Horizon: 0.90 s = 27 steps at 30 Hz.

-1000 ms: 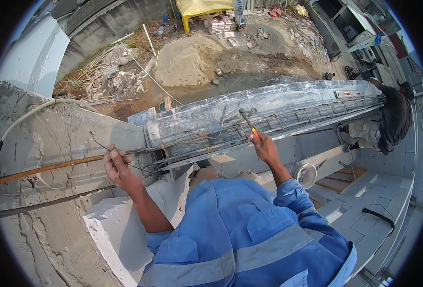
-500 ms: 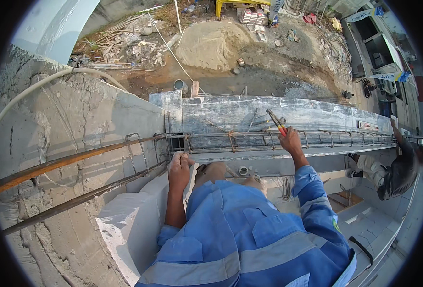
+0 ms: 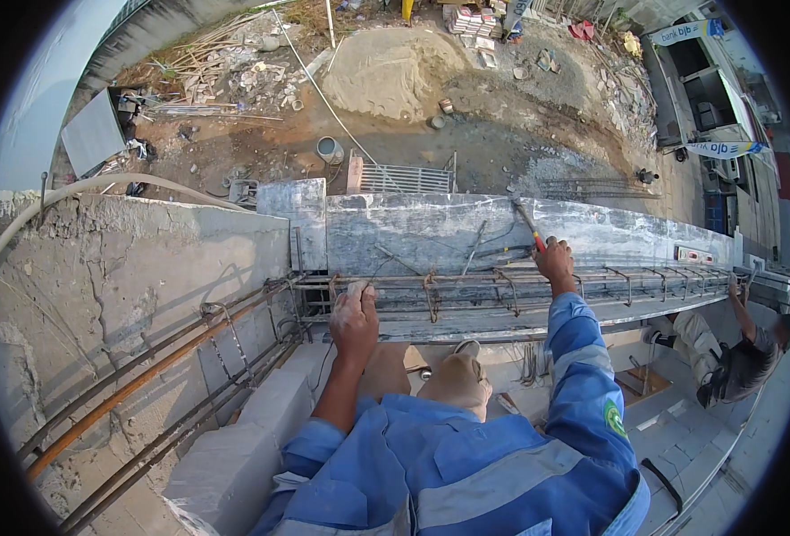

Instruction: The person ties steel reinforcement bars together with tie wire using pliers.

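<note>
My left hand has its fingers bent at the near end of the long rebar cage with square ties; what they grip, if anything, is hidden. My right hand grips a pincer-like tool by its red-and-yellow handle, its metal head raised over the weathered formwork board behind the cage. Thin metal pieces and wires lie on that board. To the left, rusty long bars run diagonally along a rough concrete wall toward the cage's end.
A co-worker crouches at the far right, a hand on the cage's far end. A level-like tool lies on the board there. A white block is below left, a hose crosses the wall, and a sand pile lies on the ground below.
My left hand has moved right to the cage, and the wire it held earlier is no longer clearly visible. My right hand has shifted right with the tool. The view has turned slightly.
</note>
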{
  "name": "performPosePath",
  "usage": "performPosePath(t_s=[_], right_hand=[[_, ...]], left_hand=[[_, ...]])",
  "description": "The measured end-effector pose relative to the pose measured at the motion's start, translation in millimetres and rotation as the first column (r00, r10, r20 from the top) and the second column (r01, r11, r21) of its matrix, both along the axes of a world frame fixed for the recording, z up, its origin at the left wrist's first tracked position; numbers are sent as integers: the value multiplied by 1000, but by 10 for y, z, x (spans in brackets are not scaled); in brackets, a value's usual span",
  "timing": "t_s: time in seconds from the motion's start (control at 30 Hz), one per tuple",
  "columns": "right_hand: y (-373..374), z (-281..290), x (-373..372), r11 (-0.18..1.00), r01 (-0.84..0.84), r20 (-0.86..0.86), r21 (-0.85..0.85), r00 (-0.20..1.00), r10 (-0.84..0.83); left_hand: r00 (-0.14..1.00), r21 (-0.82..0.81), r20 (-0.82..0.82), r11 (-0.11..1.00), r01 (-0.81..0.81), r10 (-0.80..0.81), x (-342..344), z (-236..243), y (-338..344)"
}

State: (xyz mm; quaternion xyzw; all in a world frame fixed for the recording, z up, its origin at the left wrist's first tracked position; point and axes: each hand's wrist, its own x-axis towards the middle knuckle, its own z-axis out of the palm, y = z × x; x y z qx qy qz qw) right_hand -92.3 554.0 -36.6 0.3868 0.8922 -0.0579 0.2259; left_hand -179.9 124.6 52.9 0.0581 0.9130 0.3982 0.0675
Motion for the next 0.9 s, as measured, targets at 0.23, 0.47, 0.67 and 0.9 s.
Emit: performPosePath(t_s=[0.23,0.47,0.67,0.9], right_hand=[[-522,338,-299,959,-272,-378,-77,898,224],[-848,127,-655,817,-354,-297,-455,925,235],[-941,-271,-724,741,-547,-208,-390,836,508],[-1046,189,-985,566,-781,-244,-264,622,744]], left_hand=[[957,-219,66,931,291,-284,-280,-598,419],[935,-228,-140,929,291,-327,-224,-642,361],[934,-256,-128,921,295,-335,-270,-634,380],[928,-256,-103,911,324,-359,-290,-592,394]])
